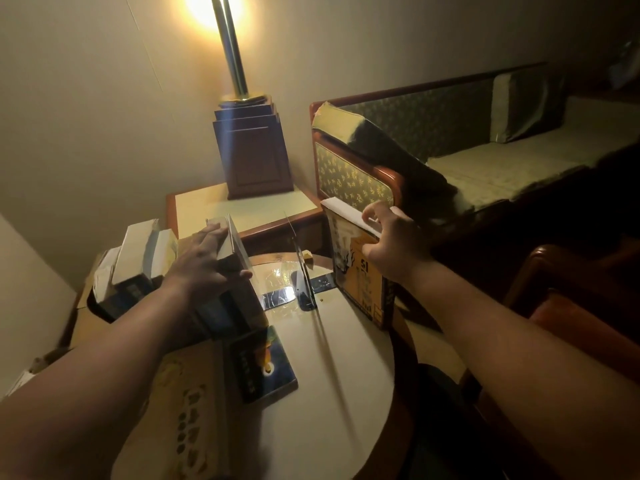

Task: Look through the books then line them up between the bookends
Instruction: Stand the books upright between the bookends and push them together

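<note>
My left hand (204, 261) holds the top of an upright dark book (235, 292) that stands against a clear bookend (242, 244) on the round table (332, 368). Fingers lie over its page edge, thumb on its near side. My right hand (391, 240) grips the top edge of a yellow book (360, 282) standing upright at the table's right rim. Between the two books stands a second clear bookend (301, 268) on a dark base. A dark blue book (259, 365) lies flat near the upright one. Several more books (138, 261) lean in a group at the left.
A lamp (252, 150) on a wooden base stands on a side table (242, 209) behind. A patterned sofa (450, 143) runs to the right, and a brown chair arm (571, 306) is at the right edge. A patterned paper (194, 410) lies on the near table.
</note>
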Demonstrator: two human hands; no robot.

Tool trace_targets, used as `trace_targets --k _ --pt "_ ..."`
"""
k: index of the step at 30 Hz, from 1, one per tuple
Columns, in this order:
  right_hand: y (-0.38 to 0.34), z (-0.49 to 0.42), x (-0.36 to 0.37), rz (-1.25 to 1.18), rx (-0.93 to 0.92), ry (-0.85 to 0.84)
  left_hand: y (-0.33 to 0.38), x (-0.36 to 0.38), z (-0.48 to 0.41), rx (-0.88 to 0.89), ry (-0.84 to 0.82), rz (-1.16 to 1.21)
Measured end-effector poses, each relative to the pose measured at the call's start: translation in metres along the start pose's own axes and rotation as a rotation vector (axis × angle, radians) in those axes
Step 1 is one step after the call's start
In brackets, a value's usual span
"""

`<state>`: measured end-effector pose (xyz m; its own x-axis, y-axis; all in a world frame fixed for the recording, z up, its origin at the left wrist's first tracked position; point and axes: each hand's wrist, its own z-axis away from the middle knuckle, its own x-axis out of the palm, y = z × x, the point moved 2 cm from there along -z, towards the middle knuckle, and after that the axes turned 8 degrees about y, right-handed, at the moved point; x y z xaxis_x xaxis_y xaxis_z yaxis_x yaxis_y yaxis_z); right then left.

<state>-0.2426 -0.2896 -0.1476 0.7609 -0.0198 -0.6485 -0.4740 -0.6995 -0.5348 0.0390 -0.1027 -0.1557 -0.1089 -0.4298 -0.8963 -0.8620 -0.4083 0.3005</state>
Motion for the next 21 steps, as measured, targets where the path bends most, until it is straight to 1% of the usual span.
trace_targets --k 2,5,9,12,16,21 --pt "-0.002 -0.009 -0.002 0.139 -0.037 -0.139 0.001 0.001 0.0 -0.001 0.008 0.016" --pt "-0.009 -0.022 -0.007 0.308 -0.073 -0.273 0.002 0.001 0.0 0.006 0.021 0.022" --pt "-0.017 -0.03 -0.006 0.344 -0.015 -0.423 0.0 0.0 0.0 -0.007 -0.001 0.026" --pt "-0.021 -0.031 -0.002 0.294 -0.023 -0.4 0.001 0.0 0.0 -0.003 0.006 0.032" --pt "-0.024 -0.027 0.001 0.227 -0.113 -0.353 0.002 0.0 0.001 0.02 0.016 -0.001" --pt "-0.035 -0.033 0.0 0.157 -0.099 -0.3 -0.001 0.001 0.0 0.015 0.008 -0.002"
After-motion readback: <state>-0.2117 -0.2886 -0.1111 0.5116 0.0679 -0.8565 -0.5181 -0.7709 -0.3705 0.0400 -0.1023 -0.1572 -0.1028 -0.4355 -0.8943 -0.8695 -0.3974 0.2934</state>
